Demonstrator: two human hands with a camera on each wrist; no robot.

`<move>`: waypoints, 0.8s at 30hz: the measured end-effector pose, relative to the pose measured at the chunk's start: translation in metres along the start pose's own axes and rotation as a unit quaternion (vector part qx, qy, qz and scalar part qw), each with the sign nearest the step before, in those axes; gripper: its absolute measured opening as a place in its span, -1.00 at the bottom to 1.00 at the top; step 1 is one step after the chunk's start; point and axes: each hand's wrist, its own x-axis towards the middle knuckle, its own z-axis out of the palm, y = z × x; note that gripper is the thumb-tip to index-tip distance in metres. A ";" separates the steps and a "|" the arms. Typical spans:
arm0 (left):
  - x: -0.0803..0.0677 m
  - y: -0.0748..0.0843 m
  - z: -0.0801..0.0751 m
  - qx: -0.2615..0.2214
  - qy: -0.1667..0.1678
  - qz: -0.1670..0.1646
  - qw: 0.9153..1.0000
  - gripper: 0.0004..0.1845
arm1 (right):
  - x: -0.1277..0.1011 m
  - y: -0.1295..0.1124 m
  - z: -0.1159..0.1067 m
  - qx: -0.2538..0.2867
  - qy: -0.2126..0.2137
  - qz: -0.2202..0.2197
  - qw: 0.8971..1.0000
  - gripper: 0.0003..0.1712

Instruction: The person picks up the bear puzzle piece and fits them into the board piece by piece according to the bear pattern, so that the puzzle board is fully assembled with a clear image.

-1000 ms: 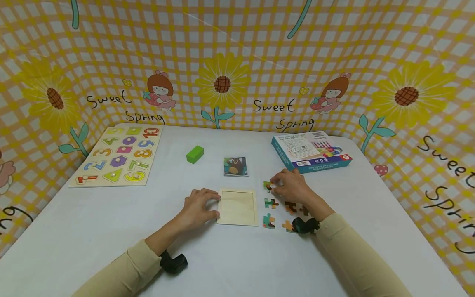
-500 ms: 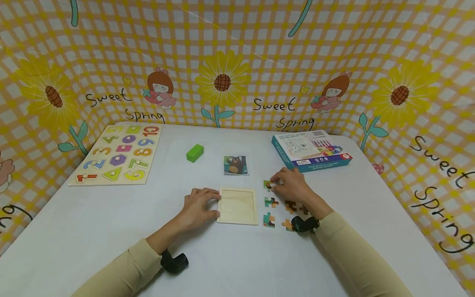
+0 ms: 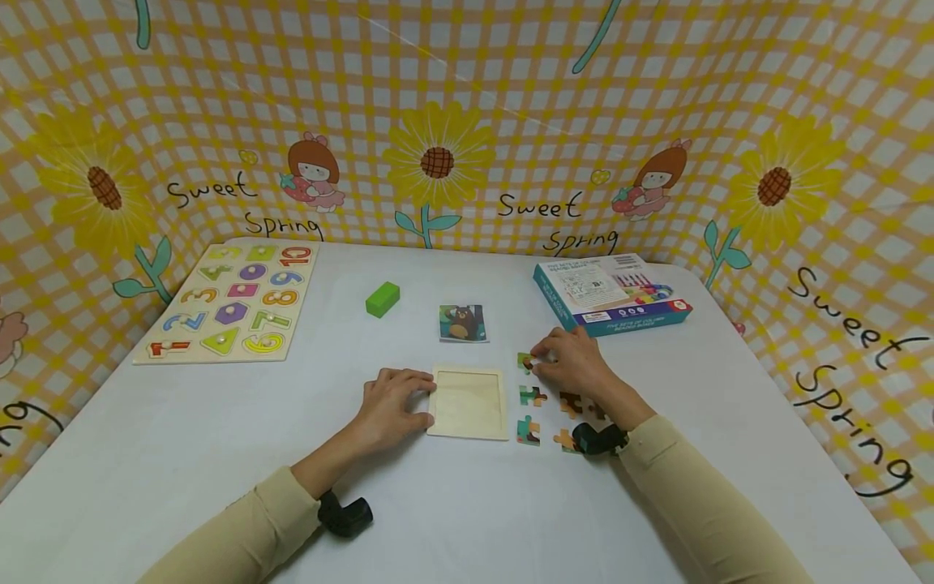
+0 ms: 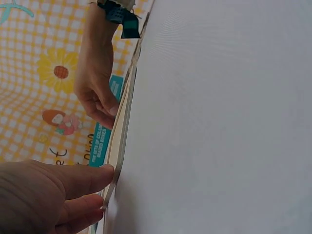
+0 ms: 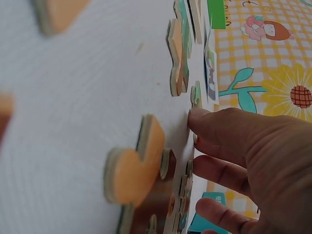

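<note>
A shallow square wooden puzzle tray (image 3: 432, 405) lies flat mid-table, its recess bare. Along its left edge rest the fingers and thumb of my left hand (image 3: 392, 411), also close up in the left wrist view, where the thumb (image 4: 95, 176) touches the rim. My right hand (image 3: 575, 362) pinches a green and brown jigsaw piece (image 3: 524, 362) between thumb and index finger, at the table surface. Closer to me lie more pieces, such as a teal one (image 3: 529, 431) and a brown one (image 3: 571, 404). Some pieces are hidden under the right hand and wrist.
Behind the tray lies a bear picture card (image 3: 462, 323), with a green block (image 3: 383, 299) to its left. A number and shape board (image 3: 233, 304) sits at the far left. A flat teal and white box (image 3: 613, 296) stands behind my right hand. Patterned cloth walls the back.
</note>
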 end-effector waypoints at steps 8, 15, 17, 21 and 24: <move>0.003 0.000 0.003 0.003 0.000 0.002 1.000 -0.58 | 0.000 0.000 0.000 -0.004 0.005 -0.011 1.000 -0.73; 0.003 -0.002 0.003 -0.007 -0.001 -0.001 1.000 -0.58 | 0.001 0.001 0.000 0.003 0.006 -0.006 1.000 -0.72; 0.002 -0.002 0.003 -0.012 -0.001 -0.003 1.000 -0.58 | 0.001 0.000 0.000 0.005 0.008 -0.006 1.000 -0.71; 0.002 -0.002 0.004 -0.018 0.000 -0.007 1.000 -0.58 | 0.001 -0.003 -0.002 0.013 0.015 -0.010 1.000 -0.70; 0.002 -0.001 0.004 -0.019 0.001 -0.010 1.000 -0.58 | 0.000 -0.007 -0.005 0.020 0.023 -0.022 0.999 -0.72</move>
